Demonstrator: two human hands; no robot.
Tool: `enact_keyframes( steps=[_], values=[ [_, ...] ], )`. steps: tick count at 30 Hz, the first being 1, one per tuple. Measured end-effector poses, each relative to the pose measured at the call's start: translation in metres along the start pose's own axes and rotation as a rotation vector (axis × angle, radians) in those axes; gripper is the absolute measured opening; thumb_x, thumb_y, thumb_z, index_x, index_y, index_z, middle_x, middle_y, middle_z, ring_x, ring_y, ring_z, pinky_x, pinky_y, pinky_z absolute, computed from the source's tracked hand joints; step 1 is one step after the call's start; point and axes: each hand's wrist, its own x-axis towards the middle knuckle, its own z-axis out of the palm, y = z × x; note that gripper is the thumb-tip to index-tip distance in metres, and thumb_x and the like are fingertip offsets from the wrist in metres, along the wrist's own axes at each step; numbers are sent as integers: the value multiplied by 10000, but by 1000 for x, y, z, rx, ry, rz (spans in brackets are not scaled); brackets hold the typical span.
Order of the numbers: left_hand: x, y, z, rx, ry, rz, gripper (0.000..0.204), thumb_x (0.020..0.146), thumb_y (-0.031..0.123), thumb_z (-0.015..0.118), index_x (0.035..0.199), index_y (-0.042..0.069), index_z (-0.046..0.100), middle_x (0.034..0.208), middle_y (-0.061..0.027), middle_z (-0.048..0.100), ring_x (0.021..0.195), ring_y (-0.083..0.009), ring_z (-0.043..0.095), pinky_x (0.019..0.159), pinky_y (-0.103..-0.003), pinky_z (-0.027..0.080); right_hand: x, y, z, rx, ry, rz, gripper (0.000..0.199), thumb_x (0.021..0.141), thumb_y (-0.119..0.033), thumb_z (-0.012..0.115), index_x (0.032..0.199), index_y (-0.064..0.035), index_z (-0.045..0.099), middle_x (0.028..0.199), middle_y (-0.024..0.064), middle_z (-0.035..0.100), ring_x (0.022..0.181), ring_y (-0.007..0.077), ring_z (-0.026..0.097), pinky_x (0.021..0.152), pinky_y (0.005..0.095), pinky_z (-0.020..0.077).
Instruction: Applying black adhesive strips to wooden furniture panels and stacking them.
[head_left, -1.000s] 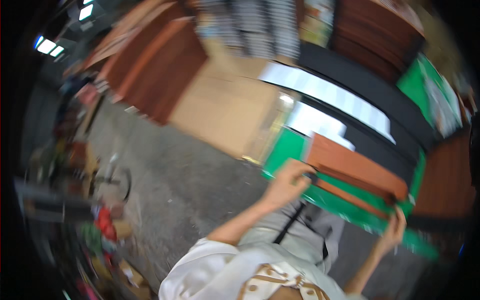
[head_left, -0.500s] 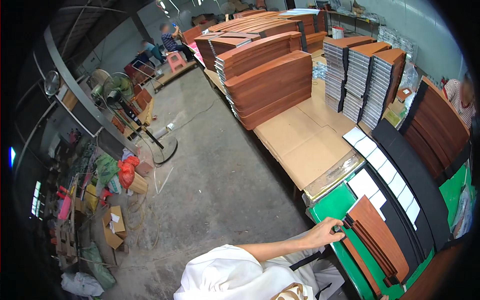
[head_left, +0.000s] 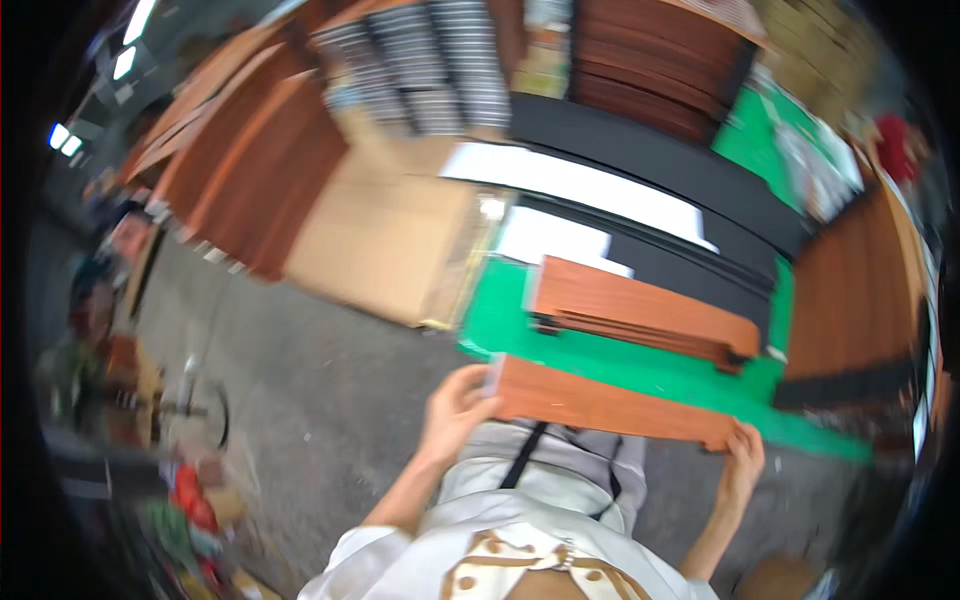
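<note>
Person is holding a reddish-brown wood-grain panel by its two short ends, level in front of the waist, just below the green tabletop edge. Left hand is wrapping the left end, fingers clamped on the edge. Right hand is gripping the right corner, fingers closed on it from below. Reads as the carry stage. A stack of matching panels is lying on the green surface just beyond. Any set-down there calls for keeping both ends level and square to that stack. Picture is motion-blurred, so exact finger placement is unclear.

Held panel before stacked panels
</note>
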Motion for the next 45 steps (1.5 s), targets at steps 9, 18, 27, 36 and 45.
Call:
enact_keyframes(
  steps=[9, 18, 27, 36, 45],
  values=[
    [58, 51, 29, 46, -135, 340, 667, 821, -118, 530, 1423, -28, 260, 1369, -188, 418, 1218, -250, 478, 954, -311, 444, 37, -61, 33, -11, 43, -330, 281, 831, 90, 567, 1090, -17, 546, 1211, 121, 565, 1095, 166, 532, 965, 292, 402],
    [95, 71, 53, 229, -56, 485, 492, 887, 8, 551, 1358, -15, 413, 1035, -146, 646, 921, -121, 613, 771, -265, 496, 98, -64, 27, 97, -21, -410, 224, 851, 61, 592, 1064, -8, 577, 1123, 97, 619, 1020, 125, 570, 912, 243, 438],
    [124, 74, 80, 924, 91, 569, 418, 887, 147, 555, 1265, -23, 500, 806, -295, 590, 703, -388, 631, 602, -402, 474, 141, -49, 36, -465, 14, -310, 149, 860, 38, 571, 998, 17, 626, 982, 65, 658, 912, 109, 594, 828, 236, 460],
    [120, 68, 56, 958, -29, 540, 479, 890, 245, 580, 1298, 19, 472, 1374, -296, 371, 1222, -411, 445, 986, -420, 407, 150, -22, 4, -675, -47, -474, 208, 928, -68, 522, 1096, 40, 577, 1063, 90, 611, 1001, 172, 556, 917, 289, 415],
    [172, 159, -187, 1560, 777, 958, 483, 742, 86, 636, 1207, 56, 508, 1196, -173, 523, 1103, -333, 516, 846, -471, 441, 105, -55, 31, -493, 183, -630, 200, 890, -72, 589, 1055, 38, 618, 1014, 111, 637, 845, 199, 593, 758, 362, 501]
  ],
)
